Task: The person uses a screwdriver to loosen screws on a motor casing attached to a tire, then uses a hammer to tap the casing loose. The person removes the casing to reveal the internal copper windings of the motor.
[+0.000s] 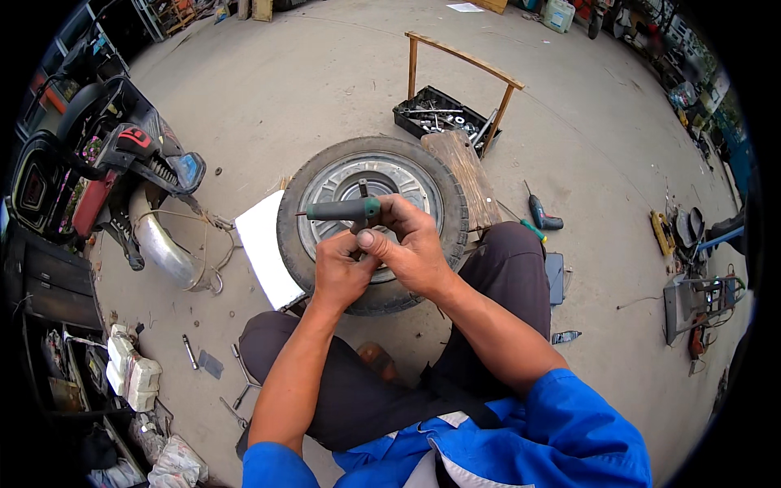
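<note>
A green-and-black tool [340, 211] with a thick rounded body lies sideways over the wheel, its thin tip pointing left. My right hand [411, 248] is closed at its right end, thumb bent forward. Just below, my left hand [346, 268] is closed too, its fingers against the right thumb; what they grip is hidden. Behind both hands a wheel [309, 150] with a black tyre and a metal hub lies flat in front of my knees. A short dark axle end [363, 189] stands up from the hub.
A wooden board [460, 175] and a black toolbox [415, 126] full of metal tools stand beyond the wheel. A cordless drill [543, 213] lies to the right. White sheet [264, 248] sits left of the tyre, near a scooter [122, 171]. A socket tool [190, 351] lies at left.
</note>
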